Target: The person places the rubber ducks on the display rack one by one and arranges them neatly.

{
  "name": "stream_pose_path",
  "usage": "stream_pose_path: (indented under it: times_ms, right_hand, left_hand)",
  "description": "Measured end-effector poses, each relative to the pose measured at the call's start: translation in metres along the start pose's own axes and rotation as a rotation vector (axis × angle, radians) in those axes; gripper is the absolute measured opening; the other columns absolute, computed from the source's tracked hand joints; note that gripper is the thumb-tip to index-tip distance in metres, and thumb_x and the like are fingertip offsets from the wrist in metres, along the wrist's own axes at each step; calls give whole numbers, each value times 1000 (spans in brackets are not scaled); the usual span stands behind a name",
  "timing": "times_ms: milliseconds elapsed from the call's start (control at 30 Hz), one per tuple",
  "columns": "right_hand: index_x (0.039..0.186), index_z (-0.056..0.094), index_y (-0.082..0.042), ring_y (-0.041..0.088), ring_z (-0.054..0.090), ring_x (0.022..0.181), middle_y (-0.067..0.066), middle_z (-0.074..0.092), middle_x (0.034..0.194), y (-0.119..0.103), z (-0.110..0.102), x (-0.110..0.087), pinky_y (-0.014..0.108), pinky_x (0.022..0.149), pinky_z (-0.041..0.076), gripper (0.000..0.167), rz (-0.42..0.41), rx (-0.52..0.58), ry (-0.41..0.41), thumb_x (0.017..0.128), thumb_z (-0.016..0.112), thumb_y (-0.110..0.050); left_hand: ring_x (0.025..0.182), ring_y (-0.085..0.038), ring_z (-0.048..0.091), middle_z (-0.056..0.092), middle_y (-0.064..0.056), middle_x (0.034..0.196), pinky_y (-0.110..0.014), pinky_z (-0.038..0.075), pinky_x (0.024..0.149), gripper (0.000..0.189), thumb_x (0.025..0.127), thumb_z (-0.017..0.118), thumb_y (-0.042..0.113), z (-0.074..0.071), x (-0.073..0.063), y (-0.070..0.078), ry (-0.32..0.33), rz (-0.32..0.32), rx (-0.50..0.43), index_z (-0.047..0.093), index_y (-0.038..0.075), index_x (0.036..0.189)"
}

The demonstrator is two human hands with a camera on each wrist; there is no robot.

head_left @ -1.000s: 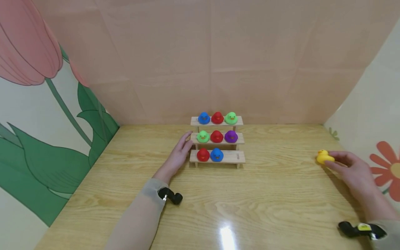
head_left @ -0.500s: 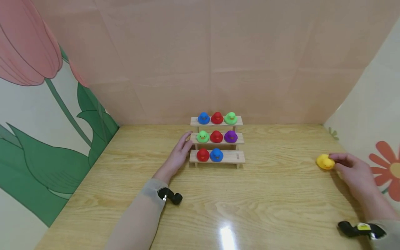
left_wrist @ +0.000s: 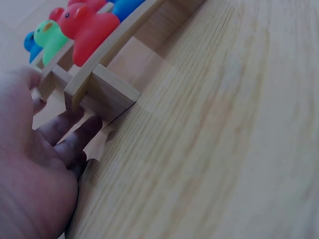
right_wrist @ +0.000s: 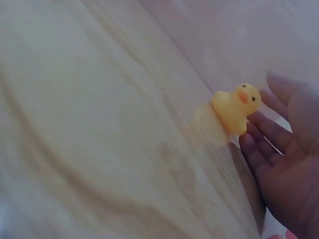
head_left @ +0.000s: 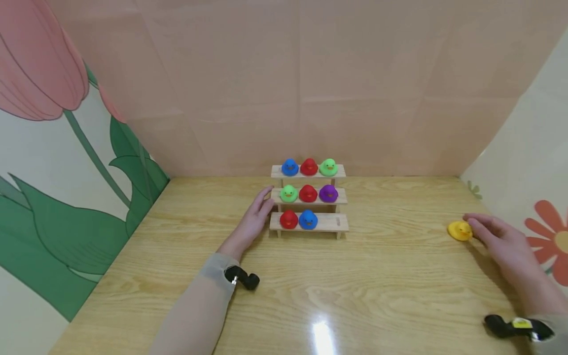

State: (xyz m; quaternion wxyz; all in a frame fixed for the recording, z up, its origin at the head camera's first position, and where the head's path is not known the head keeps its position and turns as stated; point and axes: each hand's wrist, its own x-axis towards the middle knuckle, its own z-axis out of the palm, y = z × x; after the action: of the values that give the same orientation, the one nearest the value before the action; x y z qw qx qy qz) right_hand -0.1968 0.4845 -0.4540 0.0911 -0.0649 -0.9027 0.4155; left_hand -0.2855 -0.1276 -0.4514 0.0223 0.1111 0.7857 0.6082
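A yellow rubber duck (head_left: 459,230) sits upright on the table at the right. Beside it, my right hand (head_left: 506,244) has its fingers close against the duck's side; the right wrist view shows the thumb (right_wrist: 289,87) apart from the duck (right_wrist: 234,109). My left hand (head_left: 255,217) lies along the left end of a three-tier wooden stand (head_left: 328,223), fingers loosely bent near its edge (left_wrist: 75,94). Blue, red and green ducks (head_left: 329,167) stand on the top tier. Green, red and purple ducks (head_left: 329,194) fill the middle; red and blue ducks (head_left: 308,220) occupy the bottom tier's left and middle.
The wood-grain table (head_left: 381,286) stretches around the stand. A pinkish-brown sheet (head_left: 284,88) hangs behind it. Flower-printed panels stand at both sides, with a tulip (head_left: 40,64) on the left and a red flower (head_left: 554,239) on the right.
The yellow duck has turned from facing left to facing front and right, and sits slightly lower in view. My right thumb has come away from it. My left hand stays still.
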Motion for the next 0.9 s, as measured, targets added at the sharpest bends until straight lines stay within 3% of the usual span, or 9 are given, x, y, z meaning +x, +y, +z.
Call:
stream_pose_path:
  times_ms: [100, 200, 300, 433, 533, 633, 700, 767, 900]
  right_hand:
    - [171, 44, -17, 21, 30, 157, -1, 47, 167, 0, -1, 0, 12, 110, 23, 73, -26, -52, -58, 112, 59, -58]
    - [172, 40, -13, 42, 32, 150, 20, 41, 168, -1, -1, 1, 37, 126, 19, 80, -33, -89, -106, 110, 65, -56]
    - [172, 39, -11, 30, 42, 135, 23, 42, 162, -1, -2, 2, 43, 126, 19, 84, -40, -124, -125, 107, 69, -56]
    - [171, 40, -11, -7, 42, 117, 5, 51, 154, 2, -5, 2, 17, 116, 20, 83, -61, -116, -139, 107, 72, -53]
    - [171, 42, -11, -6, 44, 118, 3, 53, 152, 4, -6, 2, 4, 102, 21, 82, -62, -127, -138, 107, 71, -54]
    - [170, 40, -8, 24, 47, 137, 21, 48, 160, 4, -6, 4, 19, 121, 25, 86, -36, -130, -140, 107, 68, -59]
    - [171, 38, -5, 46, 40, 142, 32, 41, 164, 3, -5, 4, 50, 130, 23, 90, -10, -121, -146, 107, 66, -62]
    - [171, 36, -3, 57, 36, 142, 36, 39, 165, 2, -4, 5, 76, 122, 20, 93, 6, -112, -150, 106, 65, -64]
    - [169, 38, -2, 53, 38, 139, 35, 41, 163, 0, -3, 4, 76, 122, 20, 92, -2, -128, -142, 107, 65, -63]
  left_hand:
    - [166, -31, 24, 34, 2, 178, -63, 23, 131, 56, 115, 46, 63, 0, 0, 1, 4, -1, 7, 36, 53, 169]
    - [166, -32, 24, 34, 1, 178, -63, 23, 131, 56, 115, 46, 62, -1, -1, 0, 1, 2, 7, 35, 52, 169]
    - [166, -32, 24, 34, 1, 178, -63, 24, 131, 55, 115, 45, 62, -1, 0, 0, -1, 0, 7, 35, 52, 169]
    - [166, -30, 25, 34, 2, 178, -62, 24, 131, 54, 115, 45, 63, -1, 0, 0, 4, -3, 13, 36, 53, 168]
    - [166, -29, 25, 35, 3, 177, -61, 24, 131, 54, 115, 45, 62, 0, 0, 0, 8, -7, 19, 36, 53, 168]
    - [165, -30, 26, 35, 1, 177, -60, 24, 131, 56, 116, 46, 59, 0, 0, 2, 12, -3, 16, 36, 48, 170]
    - [165, -31, 26, 35, -1, 178, -59, 24, 132, 57, 117, 46, 58, 1, 0, 2, 11, -1, 11, 37, 44, 171]
    - [165, -31, 26, 35, -2, 178, -59, 23, 132, 58, 117, 47, 57, 1, 0, 3, 13, -1, 10, 37, 43, 171]
    - [166, -31, 25, 33, -1, 178, -59, 23, 132, 56, 116, 45, 59, 0, 0, 3, 13, -14, 19, 37, 47, 170]
